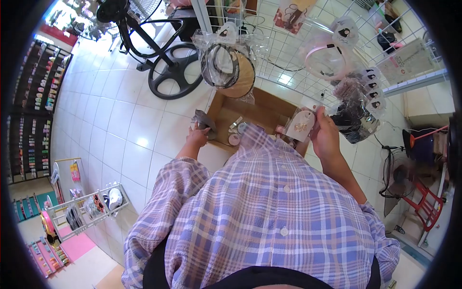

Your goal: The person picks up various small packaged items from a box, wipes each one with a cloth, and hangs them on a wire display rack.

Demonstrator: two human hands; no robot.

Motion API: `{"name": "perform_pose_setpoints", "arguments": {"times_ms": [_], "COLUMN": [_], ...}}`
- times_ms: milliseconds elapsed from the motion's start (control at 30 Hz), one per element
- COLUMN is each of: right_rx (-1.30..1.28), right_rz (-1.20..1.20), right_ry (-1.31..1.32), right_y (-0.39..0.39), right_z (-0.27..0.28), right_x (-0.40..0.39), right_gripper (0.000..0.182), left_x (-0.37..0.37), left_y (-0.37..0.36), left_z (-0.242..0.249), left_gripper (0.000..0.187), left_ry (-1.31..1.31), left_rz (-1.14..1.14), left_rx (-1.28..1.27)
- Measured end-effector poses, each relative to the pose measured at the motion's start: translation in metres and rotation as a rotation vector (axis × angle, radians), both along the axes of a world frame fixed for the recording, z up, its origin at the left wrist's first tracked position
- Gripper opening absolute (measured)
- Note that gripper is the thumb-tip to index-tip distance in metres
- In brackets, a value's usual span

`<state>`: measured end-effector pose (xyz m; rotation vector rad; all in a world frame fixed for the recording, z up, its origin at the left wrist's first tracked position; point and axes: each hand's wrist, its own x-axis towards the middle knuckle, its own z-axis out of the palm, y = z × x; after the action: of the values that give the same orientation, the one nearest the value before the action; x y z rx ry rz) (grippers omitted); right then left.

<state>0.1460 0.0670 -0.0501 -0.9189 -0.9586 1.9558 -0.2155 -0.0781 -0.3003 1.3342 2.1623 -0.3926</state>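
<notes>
My left hand (196,135) is closed around a crumpled grey cloth (204,120) beside the left edge of an open cardboard box (262,106). Over the box's right side, my right hand (326,133) pinches a small packaged card (301,124) in clear plastic. A gold bow-shaped accessory sits on the pale card; its exact kind is too small to tell. Inside the box lie a few small packaged items (235,137), partly hidden by my plaid shirt.
A wire rack (284,62) stands ahead, hung with packaged headbands (326,60) and dark hair accessories (353,113). A black fan stand (175,71) is on the tiled floor. Left are a stocked shelf (36,106) and a white rack (89,212). A red chair (428,204) stands right.
</notes>
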Motion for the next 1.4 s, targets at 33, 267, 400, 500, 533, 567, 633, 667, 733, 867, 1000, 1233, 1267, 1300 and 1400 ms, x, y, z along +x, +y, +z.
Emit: {"name": "perform_pose_setpoints", "arguments": {"times_ms": [33,267,400,500,533,567,633,667,733,867,1000,1233,1267,1300,1400], "right_rx": [-0.002,-0.067,-0.007,-0.031,-0.031,-0.025,0.016,0.024,0.050,0.194,0.637,1.193,1.199,1.210,1.374], "right_rz": [-0.012,0.008,0.033,0.038,0.038,0.037,0.022,0.006,0.111,0.172,0.275,0.141,0.117,0.120,-0.051], "right_ry": [0.003,-0.154,-0.148,-0.179,-0.152,-0.121,-0.163,-0.217,-0.221,-0.164,-0.115,-0.112,-0.025,-0.020,-0.026], "right_y": [-0.001,-0.003,-0.003,-0.002,0.000,0.003,0.009,0.013,0.019,0.031,0.037,0.043,0.043,0.043,0.046], "right_z": [-0.004,0.003,0.004,0.007,0.004,0.001,-0.004,-0.004,0.004,0.039,0.092,0.203,0.218,0.230,0.258], "right_x": [0.003,0.010,0.009,0.003,0.001,-0.002,-0.012,-0.015,-0.025,-0.064,-0.097,-0.135,-0.137,-0.140,-0.151], "right_gripper": [0.046,0.050,0.049,0.049,0.048,0.048,0.048,0.048,0.048,0.041,0.039,0.037,0.042,0.042,0.051], "left_x": [-0.007,-0.017,-0.025,-0.008,0.001,0.001,-0.008,-0.003,0.008,0.051,0.095,0.094,0.088,0.081,0.066], "left_y": [-0.002,0.004,-0.004,0.000,0.004,0.004,0.023,0.038,0.075,0.105,0.099,0.112,0.111,0.113,0.122], "left_z": [-0.014,-0.016,-0.027,-0.026,-0.016,-0.016,-0.004,0.010,0.059,0.243,0.339,0.422,0.438,0.451,0.487], "left_gripper": [0.052,0.028,0.028,0.034,0.037,0.037,0.039,0.037,0.026,0.030,0.051,0.050,0.046,0.046,0.036], "left_ry": [0.003,-0.061,0.039,0.055,0.134,0.135,-0.096,-0.203,-0.587,-1.185,-1.079,-1.154,-1.127,-1.122,-1.061], "left_rz": [-0.012,0.368,0.524,0.674,0.758,0.758,0.939,0.989,0.973,0.545,-0.063,-0.009,0.009,0.004,-0.107], "left_rx": [-0.002,0.327,0.530,0.246,0.110,0.130,0.301,0.543,1.243,1.618,1.504,1.895,1.905,1.918,1.826]}}
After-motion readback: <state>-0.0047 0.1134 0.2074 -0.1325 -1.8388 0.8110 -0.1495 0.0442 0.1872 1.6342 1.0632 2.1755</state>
